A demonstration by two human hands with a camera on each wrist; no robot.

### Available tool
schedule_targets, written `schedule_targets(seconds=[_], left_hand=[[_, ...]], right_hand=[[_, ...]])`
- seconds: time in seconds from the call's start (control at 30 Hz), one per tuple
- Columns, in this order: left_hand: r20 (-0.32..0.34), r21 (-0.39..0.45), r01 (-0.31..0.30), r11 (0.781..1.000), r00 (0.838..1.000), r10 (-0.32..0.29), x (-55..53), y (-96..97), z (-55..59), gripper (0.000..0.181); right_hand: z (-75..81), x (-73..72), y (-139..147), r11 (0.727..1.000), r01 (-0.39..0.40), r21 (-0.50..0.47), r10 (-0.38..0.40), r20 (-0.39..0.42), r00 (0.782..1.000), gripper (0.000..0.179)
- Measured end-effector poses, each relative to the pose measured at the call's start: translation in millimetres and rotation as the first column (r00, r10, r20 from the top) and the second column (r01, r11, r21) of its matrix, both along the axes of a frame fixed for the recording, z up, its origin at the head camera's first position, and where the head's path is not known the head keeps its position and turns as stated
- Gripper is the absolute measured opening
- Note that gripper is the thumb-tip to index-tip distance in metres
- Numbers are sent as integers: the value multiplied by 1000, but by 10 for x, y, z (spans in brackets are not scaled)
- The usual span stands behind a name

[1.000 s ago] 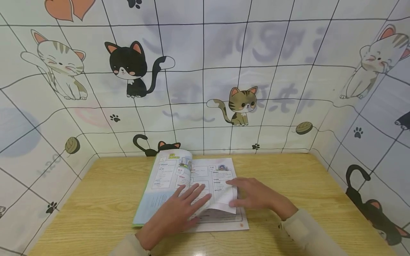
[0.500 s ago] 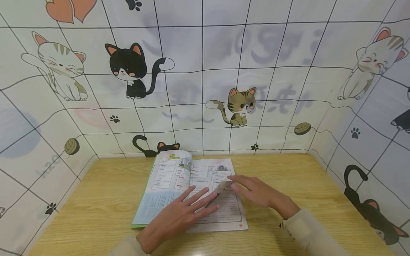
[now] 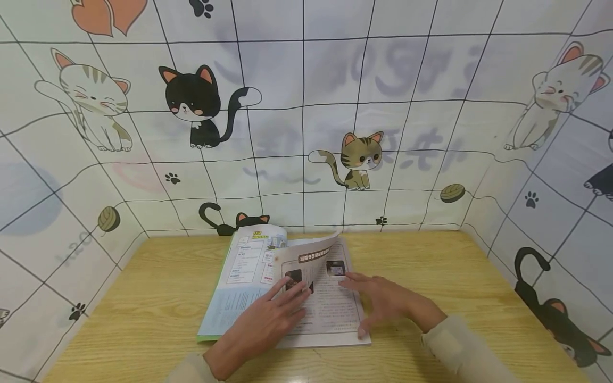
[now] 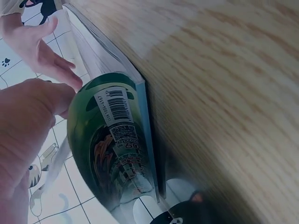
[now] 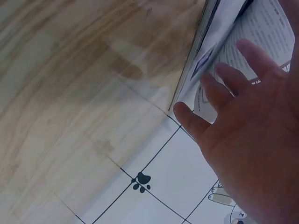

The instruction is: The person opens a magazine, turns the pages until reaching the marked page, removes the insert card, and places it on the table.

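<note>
An open book (image 3: 239, 298) with printed pages lies on the table. One turning page (image 3: 306, 255) stands raised and curves over toward the left, uncovering the right-hand page (image 3: 330, 314) beneath. My left hand (image 3: 261, 327) has its fingers extended against the lower part of the raised page. At the book's right edge is my right hand (image 3: 390, 300), fingers and thumb spread apart, the thumb by the lower right edge. In the right wrist view, the loosely extended fingers (image 5: 219, 93) overlap the pages. The left wrist view shows the book's green cover with a barcode (image 4: 117, 109).
The wood-grain table (image 3: 431, 255) surrounds the book. Behind it and at both sides rises a white wall covering (image 3: 287, 117) with black grid lines and cartoon cats. The book's far edge lies close to the back wall.
The contents page, first lifted at its lower right corner, has swung up and left, showing its other side. My right hand has let go of it and spread its thumb downward.
</note>
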State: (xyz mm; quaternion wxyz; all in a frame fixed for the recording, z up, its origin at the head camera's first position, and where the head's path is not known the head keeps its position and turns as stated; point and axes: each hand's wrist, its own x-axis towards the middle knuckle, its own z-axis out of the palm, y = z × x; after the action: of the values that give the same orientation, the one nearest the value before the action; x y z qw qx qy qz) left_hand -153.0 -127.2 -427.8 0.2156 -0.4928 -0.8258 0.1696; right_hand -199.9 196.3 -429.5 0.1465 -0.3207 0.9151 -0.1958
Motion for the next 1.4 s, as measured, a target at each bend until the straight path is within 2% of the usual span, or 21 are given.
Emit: schedule_targets(seconds=[0.3,0.53,0.63,0.8,1.07,1.33,1.4], left_hand=[[13,-53,-88,995,996,89,8,-1,-20,23],[48,36,-99,994,994,97,-8,-20,-33,15],[53,45,-135,990,990,132,-13,-31,-30,20],[89,45,-220,975,972,215,-19,-51,-22,29],[203,71,-293,954,940,273,-74,-112,-37,35],[350,124,-369,921,885,307,-134,-168,-106,35],[369,139,-378,915,878,306,-137,-171,-114,34]], right_hand=[[-73,-3,-52,998,-65,1,65,13,998,107],[-105,-7,-56,998,-58,-7,58,23,998,106],[-114,-8,-53,998,-60,-10,60,23,998,108],[-134,-9,-43,998,-69,-11,69,11,998,110],[-173,-13,-40,995,-96,2,96,-19,995,110],[-174,-24,-54,996,-80,25,81,-26,996,111],[-173,-24,-50,997,-79,23,79,-25,997,111]])
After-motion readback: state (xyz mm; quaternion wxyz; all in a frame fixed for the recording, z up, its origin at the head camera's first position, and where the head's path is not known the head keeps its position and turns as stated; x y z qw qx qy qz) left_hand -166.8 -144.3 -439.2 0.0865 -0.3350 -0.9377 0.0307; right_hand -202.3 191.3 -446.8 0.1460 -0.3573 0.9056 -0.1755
